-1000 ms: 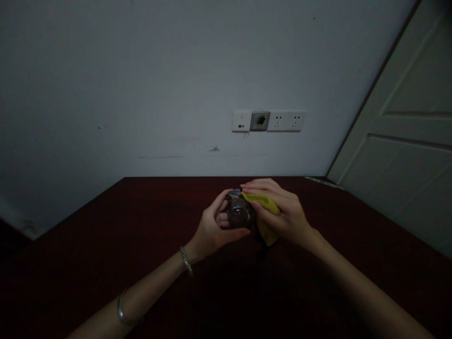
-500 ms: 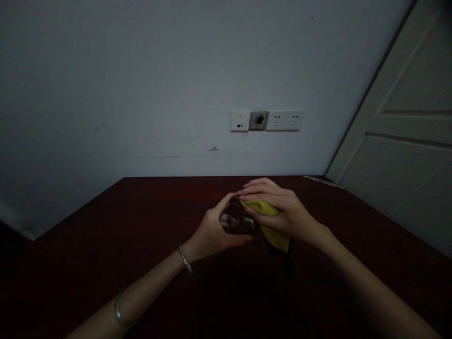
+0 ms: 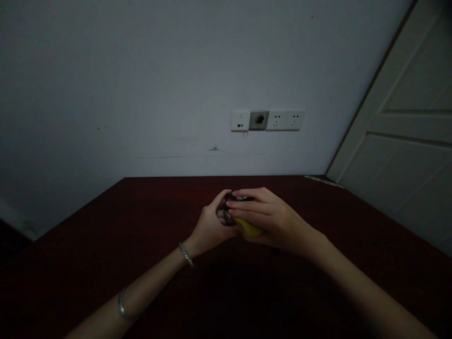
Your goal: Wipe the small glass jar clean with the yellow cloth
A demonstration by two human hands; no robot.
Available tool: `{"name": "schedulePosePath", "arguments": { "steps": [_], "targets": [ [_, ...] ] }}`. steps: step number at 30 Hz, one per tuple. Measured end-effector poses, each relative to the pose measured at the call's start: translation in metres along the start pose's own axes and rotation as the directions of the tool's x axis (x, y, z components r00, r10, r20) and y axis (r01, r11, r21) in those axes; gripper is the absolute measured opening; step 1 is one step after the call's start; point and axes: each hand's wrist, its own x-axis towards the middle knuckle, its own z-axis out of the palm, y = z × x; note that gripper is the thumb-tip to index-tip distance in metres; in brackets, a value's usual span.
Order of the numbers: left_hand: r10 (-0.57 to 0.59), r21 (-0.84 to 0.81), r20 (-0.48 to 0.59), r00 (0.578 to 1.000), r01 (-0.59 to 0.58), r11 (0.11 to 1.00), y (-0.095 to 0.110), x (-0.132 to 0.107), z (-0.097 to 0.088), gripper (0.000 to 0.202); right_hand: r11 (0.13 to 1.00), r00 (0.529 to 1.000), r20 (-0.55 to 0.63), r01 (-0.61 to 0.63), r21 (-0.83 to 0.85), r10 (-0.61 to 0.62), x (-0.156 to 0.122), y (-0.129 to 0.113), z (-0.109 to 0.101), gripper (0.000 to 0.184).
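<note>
My left hand [image 3: 208,226] is curled around a dark, glossy, see-through object [image 3: 226,215], and its fingers show through it. The dim light and my fingers hide most of its shape, so its exact kind is unclear. My right hand [image 3: 271,214] is closed over a yellow cloth [image 3: 249,228], with its fingers laid across the top of the dark object. Only a small patch of the cloth shows beneath those fingers. Both hands meet above the dark red table [image 3: 169,202], near the middle of the view.
Behind the table rises a pale wall [image 3: 141,84] with a row of sockets and a switch [image 3: 267,120]. A panelled white door [image 3: 406,122] stands at the right. At the table's far right corner lies a thin printed strip [image 3: 323,181].
My right hand has moved left and slightly down over the dark object, now covering more of the cloth and the object. My left hand has shifted slightly left.
</note>
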Motion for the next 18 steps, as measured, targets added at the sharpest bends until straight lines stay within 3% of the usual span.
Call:
{"name": "schedulePosePath", "arguments": {
  "steps": [5, 9, 12, 18],
  "targets": [
    [0.049, 0.113, -0.027, 0.998, -0.046, 0.993, 0.000, -0.002, 0.000, 0.084, 0.999, 0.992, -0.111, -0.051, 0.013, 0.053, -0.006, 0.011, 0.007, 0.035],
    [-0.101, -0.118, 0.005, 0.995, 0.101, 0.988, 0.003, -0.003, 0.000, 0.087, 0.992, 0.974, -0.187, -0.128, 0.008, 0.127, -0.013, 0.022, 0.010, 0.040],
    [-0.202, -0.281, -0.003, 0.979, 0.194, 0.940, 0.005, -0.001, -0.001, 0.089, 0.994, 0.971, -0.213, -0.110, 0.000, 0.108, -0.014, 0.023, 0.012, 0.046],
    [-0.164, -0.353, 0.002, 0.986, 0.154, 0.923, 0.008, 0.002, -0.001, 0.073, 0.999, 0.979, -0.202, -0.018, -0.040, 0.010, -0.013, 0.015, 0.014, 0.055]
  ]
}}
